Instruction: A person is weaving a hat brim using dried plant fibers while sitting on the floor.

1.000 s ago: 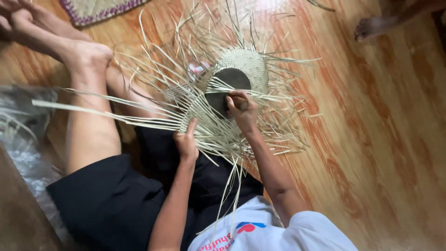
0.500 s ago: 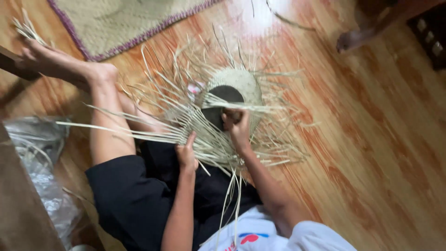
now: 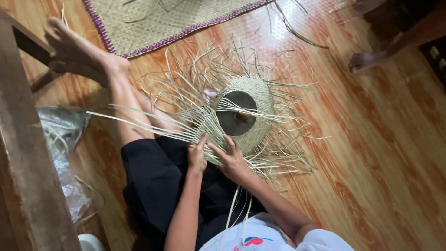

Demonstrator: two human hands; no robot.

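Note:
A half-woven straw hat (image 3: 255,95) rests crown-up on my lap, over a dark round mould (image 3: 236,119). Loose pale straw strands (image 3: 139,122) fan out from its brim in all directions. My left hand (image 3: 197,154) pinches strands at the near edge of the weave. My right hand (image 3: 230,157) lies right beside it, its fingers pressed on the strands at the brim. Both hands work the same patch of weave, close to my black-clad legs (image 3: 153,181).
A woven mat (image 3: 153,18) with a purple edge lies on the wooden floor ahead. A wooden post (image 3: 23,153) and a clear plastic bag (image 3: 62,135) of straw are at my left. Another person's bare foot (image 3: 367,59) shows at the top right.
The camera view has shifted, showing more of the mat. My right hand has slid from the dark mould down to the brim, next to my left hand.

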